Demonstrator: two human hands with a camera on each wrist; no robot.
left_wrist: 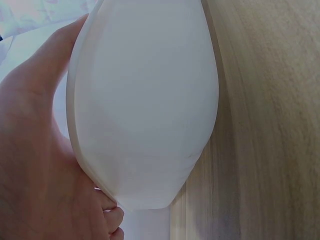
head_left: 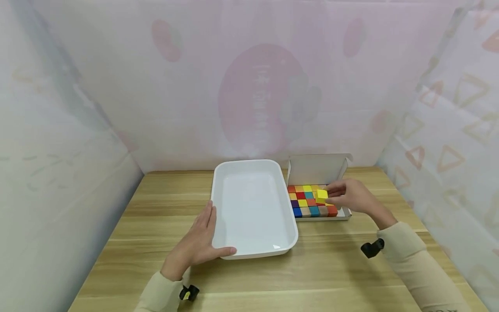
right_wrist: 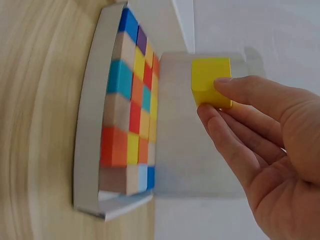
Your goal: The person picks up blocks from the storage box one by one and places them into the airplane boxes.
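Right hand pinching yellow cube above box, left hand on tray

Table: wood, pale grain, smooth with a low sheen. Tray: white plastic, smooth and glossy inside; in the left wrist view its outer wall reads more satin. Box: white cardboard, matt, thin folded walls. Yellow cube: painted, flat even colour, matt. Cubes in the box: same painted finish; a few bare, pale wood. Sleeves: beige knit cloth, soft, matt. Backdrop: printed sheet, faintly shiny.
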